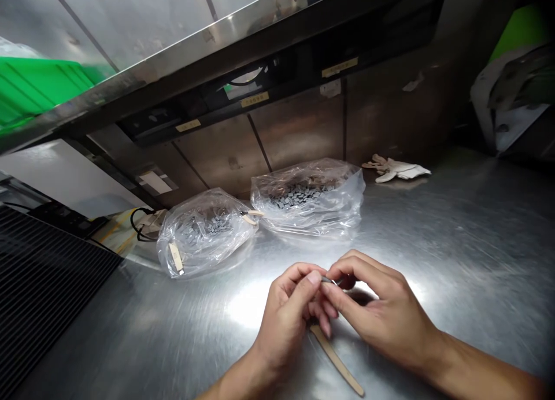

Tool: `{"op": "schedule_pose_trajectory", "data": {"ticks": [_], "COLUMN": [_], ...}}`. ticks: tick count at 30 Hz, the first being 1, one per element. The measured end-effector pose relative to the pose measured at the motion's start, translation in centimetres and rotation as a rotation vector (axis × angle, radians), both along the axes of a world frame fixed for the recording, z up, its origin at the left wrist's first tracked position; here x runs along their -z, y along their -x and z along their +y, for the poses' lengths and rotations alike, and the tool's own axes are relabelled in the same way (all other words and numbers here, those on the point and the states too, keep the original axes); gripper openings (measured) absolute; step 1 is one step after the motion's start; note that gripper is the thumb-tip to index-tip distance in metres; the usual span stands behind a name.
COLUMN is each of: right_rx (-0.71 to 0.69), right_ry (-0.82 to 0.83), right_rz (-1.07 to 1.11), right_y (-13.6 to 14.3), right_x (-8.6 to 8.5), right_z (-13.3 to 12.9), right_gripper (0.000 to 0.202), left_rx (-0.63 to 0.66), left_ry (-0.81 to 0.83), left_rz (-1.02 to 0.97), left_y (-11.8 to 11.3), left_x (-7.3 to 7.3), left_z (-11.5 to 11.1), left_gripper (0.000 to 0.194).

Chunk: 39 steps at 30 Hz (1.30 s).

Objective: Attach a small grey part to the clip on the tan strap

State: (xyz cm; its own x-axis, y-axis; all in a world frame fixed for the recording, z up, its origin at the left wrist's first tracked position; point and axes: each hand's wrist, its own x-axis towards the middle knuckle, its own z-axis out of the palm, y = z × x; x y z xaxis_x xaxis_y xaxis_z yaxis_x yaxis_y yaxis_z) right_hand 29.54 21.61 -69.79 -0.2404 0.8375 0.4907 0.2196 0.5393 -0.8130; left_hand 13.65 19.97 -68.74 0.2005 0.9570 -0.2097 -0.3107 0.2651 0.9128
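My left hand [292, 313] and my right hand [381, 313] meet above the metal table, fingertips almost touching. Between them is a small grey piece [328, 281], pinched by the thumb and finger of my left hand and also touched by the fingertips of my right. A tan handle [337, 359] extends below my hands toward the front edge; its upper end is hidden by my left hand. Behind them are two clear plastic bags: the left bag [208, 232] and the right bag [307, 200], both with many small grey pieces inside.
White work gloves [396, 170] lie at the back of the metal table [455, 244]. Tan-handled pliers [251, 216] rest between the bags. A green crate [43, 88] stands on the upper shelf at left. A black ribbed surface [47, 296] borders the left side.
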Motion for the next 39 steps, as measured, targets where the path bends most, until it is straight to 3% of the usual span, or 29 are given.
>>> {"op": "schedule_pose_trajectory", "data": {"ticks": [14, 39], "right_rx": [0.047, 0.025], "right_ry": [-0.103, -0.068], "right_rz": [0.005, 0.004], "right_y": [0.07, -0.04], "right_x": [0.35, 0.62], "right_z": [0.15, 0.06], "right_gripper": [0.012, 0.014], "left_rx": [-0.041, -0.036], "left_ry": [0.0, -0.02], "left_rz": [-0.018, 0.006], "left_y": [0.27, 0.43], "left_x": [0.11, 0.2], "left_z": [-0.01, 0.17], "left_gripper": [0.025, 0.016]}}
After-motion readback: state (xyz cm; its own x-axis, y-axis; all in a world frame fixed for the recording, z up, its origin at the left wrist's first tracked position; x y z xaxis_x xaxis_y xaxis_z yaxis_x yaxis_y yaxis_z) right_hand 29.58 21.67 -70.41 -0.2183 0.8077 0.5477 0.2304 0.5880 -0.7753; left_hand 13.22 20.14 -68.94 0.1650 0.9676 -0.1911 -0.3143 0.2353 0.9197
